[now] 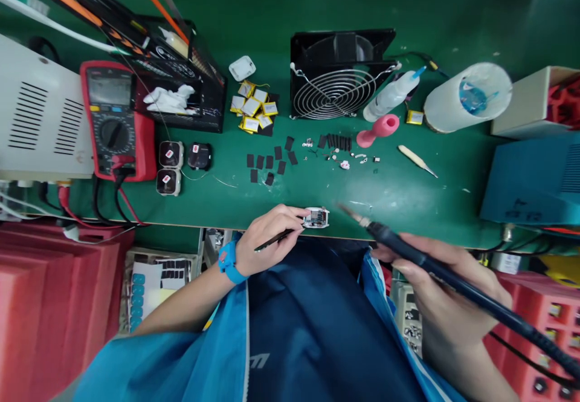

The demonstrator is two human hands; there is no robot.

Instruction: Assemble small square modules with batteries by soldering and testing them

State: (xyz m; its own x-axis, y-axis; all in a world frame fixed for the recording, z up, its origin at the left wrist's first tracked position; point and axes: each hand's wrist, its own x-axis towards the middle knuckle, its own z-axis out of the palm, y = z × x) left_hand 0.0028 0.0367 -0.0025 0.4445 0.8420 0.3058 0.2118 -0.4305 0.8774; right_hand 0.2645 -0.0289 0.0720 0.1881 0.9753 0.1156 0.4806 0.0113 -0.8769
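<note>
Touching the circuit board point(316, 216) near the tabletop's point(408, 199) front edge, we grasp tweezers point(273, 240) in our left grip point(264, 231) and a soldering iron point(480, 298) in our right grip point(443, 303), tip point(356, 216) apart, seemingly at a lining-up step whose next move calls for careful aim.

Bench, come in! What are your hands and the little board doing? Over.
Left hand: holding dark tool, at board's edge. Right hand: gripping iron, apart from board. Nothing seen between iron and board.
</note>
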